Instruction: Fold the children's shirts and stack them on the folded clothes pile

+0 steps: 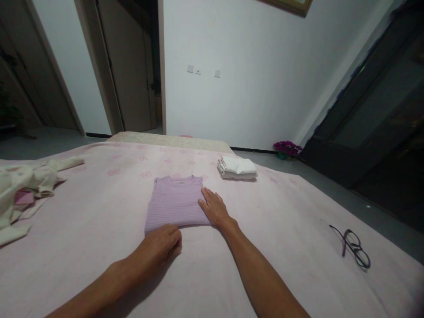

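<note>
A folded lilac sweater [175, 203] lies flat on the pink bed cover [99, 247], neckline toward the far side. My left hand [159, 247] rests at its near edge with fingers curled under, gripping the hem. My right hand [213, 206] lies flat on the sweater's right edge, fingers stretched out and pressing on the fabric.
A folded white stack [237, 168] sits on the bed beyond the sweater to the right. Loose cream and pink clothes [24, 187] lie at the left edge. Black glasses [354, 247] rest at the right. Potted purple flowers [286, 149] stand on the floor by the wall.
</note>
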Available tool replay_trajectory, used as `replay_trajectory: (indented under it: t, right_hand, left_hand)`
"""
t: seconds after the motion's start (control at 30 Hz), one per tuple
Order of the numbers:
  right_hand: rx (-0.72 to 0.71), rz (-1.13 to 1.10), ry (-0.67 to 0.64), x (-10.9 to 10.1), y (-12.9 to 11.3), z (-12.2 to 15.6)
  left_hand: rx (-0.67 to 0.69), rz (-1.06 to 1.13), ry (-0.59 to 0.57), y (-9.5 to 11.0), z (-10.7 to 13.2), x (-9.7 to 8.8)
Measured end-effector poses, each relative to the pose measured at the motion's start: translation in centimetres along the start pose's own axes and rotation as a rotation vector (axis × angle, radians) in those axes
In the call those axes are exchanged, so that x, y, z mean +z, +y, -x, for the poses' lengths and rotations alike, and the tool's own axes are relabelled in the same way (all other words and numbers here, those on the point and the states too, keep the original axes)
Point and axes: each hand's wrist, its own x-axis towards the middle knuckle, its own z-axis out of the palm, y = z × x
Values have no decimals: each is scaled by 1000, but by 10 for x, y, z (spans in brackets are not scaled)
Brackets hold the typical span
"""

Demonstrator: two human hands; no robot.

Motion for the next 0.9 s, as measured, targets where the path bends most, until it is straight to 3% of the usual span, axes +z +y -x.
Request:
replay_trajectory:
  t: [0.2,0.43,0.53,0.63,0.7,0.8,0.9]
  right_hand:
    - [-6,13,11,1,0,1]
    - [-1,-2,27,2,1,1]
    - [-8,-52,103,3,3,2]
    - [-40,-164,277,2,5,3]
    - [-91,-262,369,-1,5,5]
    - [-152,-371,407,-8,1,10]
    - [-230,-368,338,-16,-4,21]
  left_hand:
    - [19,45,-220,-3,17,-38]
    - [-200,-92,-282,-30,43,-79]
    - [-175,-41,-180,-57,58,-94]
    - [-201,-145,44,-88,59,-94]
    - [-248,-248,119,-106,52,-86]
    - [-204,-269,140,-119,39,-69]
    - [-126,-199,103,-119,32,-53]
